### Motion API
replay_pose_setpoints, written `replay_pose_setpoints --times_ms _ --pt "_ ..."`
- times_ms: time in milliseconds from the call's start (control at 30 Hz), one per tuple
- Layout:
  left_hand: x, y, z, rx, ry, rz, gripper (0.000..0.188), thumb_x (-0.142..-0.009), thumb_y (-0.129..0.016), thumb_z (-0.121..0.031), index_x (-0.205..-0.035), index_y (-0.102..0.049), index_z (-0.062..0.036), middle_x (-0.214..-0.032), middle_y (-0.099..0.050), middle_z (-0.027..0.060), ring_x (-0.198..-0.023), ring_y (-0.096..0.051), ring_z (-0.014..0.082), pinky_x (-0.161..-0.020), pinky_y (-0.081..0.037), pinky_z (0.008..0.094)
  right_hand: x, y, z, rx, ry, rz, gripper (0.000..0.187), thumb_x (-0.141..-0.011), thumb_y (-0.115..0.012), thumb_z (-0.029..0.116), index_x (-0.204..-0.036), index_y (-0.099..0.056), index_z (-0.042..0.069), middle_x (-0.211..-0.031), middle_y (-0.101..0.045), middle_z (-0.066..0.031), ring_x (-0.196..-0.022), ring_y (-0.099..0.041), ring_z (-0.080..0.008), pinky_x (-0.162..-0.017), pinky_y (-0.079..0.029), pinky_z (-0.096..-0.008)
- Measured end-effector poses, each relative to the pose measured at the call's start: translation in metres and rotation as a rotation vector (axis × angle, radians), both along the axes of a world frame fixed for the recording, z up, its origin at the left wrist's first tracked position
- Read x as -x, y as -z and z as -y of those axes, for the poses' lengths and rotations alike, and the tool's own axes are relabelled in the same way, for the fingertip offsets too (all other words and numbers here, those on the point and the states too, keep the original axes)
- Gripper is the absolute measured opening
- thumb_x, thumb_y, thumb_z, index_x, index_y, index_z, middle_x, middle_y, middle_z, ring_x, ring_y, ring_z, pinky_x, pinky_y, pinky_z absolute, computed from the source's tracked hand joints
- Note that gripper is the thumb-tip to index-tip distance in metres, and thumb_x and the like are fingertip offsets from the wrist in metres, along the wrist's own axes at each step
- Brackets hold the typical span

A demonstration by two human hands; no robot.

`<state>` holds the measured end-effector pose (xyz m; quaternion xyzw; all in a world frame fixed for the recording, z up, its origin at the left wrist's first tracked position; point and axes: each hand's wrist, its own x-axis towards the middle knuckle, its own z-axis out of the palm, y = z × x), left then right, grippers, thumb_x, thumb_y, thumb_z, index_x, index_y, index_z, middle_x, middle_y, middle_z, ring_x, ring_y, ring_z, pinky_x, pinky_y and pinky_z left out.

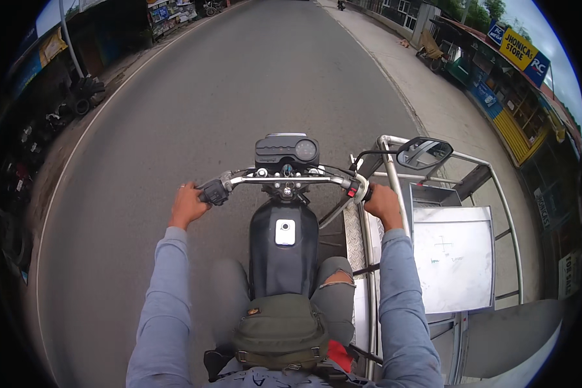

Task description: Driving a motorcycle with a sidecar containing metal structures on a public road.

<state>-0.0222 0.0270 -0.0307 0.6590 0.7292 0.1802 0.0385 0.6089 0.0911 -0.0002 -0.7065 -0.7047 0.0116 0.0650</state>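
My left hand (pixel 188 205) is wrapped round the left grip of a motorcycle handlebar (pixel 288 180), beside a black switch housing (pixel 214 193). On the other end, my right hand (pixel 385 204) closes round the right grip, next to a red switch (pixel 351 192). Between the two hands sits a dark instrument panel (pixel 287 150) with a round dial. Below it lies the black fuel tank (pixel 284 252), which has a white and silver filler cap plate (pixel 285 232). An olive green bag (pixel 282 330) rests at my lap, against the rear of the tank.
A sidecar with a metal tube frame (pixel 511 226) and a white panel (pixel 452 258) is at my right. Its mirror (pixel 425 154) stands near my right hand. Grey road (pixel 233 77) stretches ahead. Shops and a yellow-blue sign (pixel 518 50) line the right; a parked motorcycle (pixel 84 97) stands left.
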Motion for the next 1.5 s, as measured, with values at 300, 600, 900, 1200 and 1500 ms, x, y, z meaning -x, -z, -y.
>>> replay_pose_setpoints --times_ms 300,600,900,1200,1500 --pt "0.003 -0.007 0.008 -0.010 0.013 -0.045 0.050 -0.080 -0.097 -0.033 -0.123 -0.095 -0.0090 -0.143 -0.078 0.0189 -0.136 -0.069 0.0437 -0.118 -0.058 0.0547 0.012 -0.004 0.008 -0.123 -0.032 -0.040 0.042 -0.088 -0.084 0.022 -0.129 -0.087 0.013 -0.107 -0.088 -0.0242 -0.104 -0.085 -0.0477 -0.098 -0.068 -0.0600" --pt "0.001 -0.010 0.008 0.027 -0.004 -0.051 0.053 -0.080 -0.098 -0.034 -0.126 -0.095 -0.0088 -0.146 -0.076 0.0178 -0.138 -0.068 0.0432 -0.120 -0.058 0.0540 0.005 -0.002 0.009 -0.058 -0.003 -0.064 0.041 -0.084 -0.084 0.020 -0.125 -0.088 0.015 -0.106 -0.088 -0.0240 -0.106 -0.085 -0.0470 -0.097 -0.068 -0.0599" --pt "0.009 0.001 0.003 -0.002 0.033 -0.029 0.052 -0.079 -0.098 -0.030 -0.125 -0.094 -0.0067 -0.150 -0.075 0.0195 -0.142 -0.066 0.0445 -0.121 -0.056 0.0540 0.008 -0.005 0.009 -0.026 0.016 -0.047 0.047 -0.085 -0.087 0.023 -0.131 -0.085 0.017 -0.113 -0.088 -0.0210 -0.109 -0.085 -0.0452 -0.098 -0.068 -0.0587" --pt "0.004 -0.005 0.011 0.017 -0.002 0.023 0.050 -0.080 -0.096 -0.027 -0.125 -0.094 -0.0083 -0.151 -0.074 0.0192 -0.143 -0.065 0.0453 -0.123 -0.056 0.0556 0.008 -0.007 0.004 -0.017 -0.005 -0.024 0.046 -0.086 -0.085 0.022 -0.131 -0.085 0.015 -0.117 -0.087 -0.0232 -0.113 -0.084 -0.0465 -0.100 -0.068 -0.0594" --pt "0.000 -0.003 0.013 0.002 -0.017 0.036 0.048 -0.080 -0.094 -0.026 -0.124 -0.093 -0.0064 -0.150 -0.074 0.0201 -0.145 -0.064 0.0460 -0.126 -0.054 0.0560 0.001 -0.001 0.002 -0.050 0.001 -0.068 0.044 -0.084 -0.088 0.023 -0.128 -0.086 0.014 -0.115 -0.087 -0.0219 -0.111 -0.085 -0.0467 -0.100 -0.068 -0.0588"
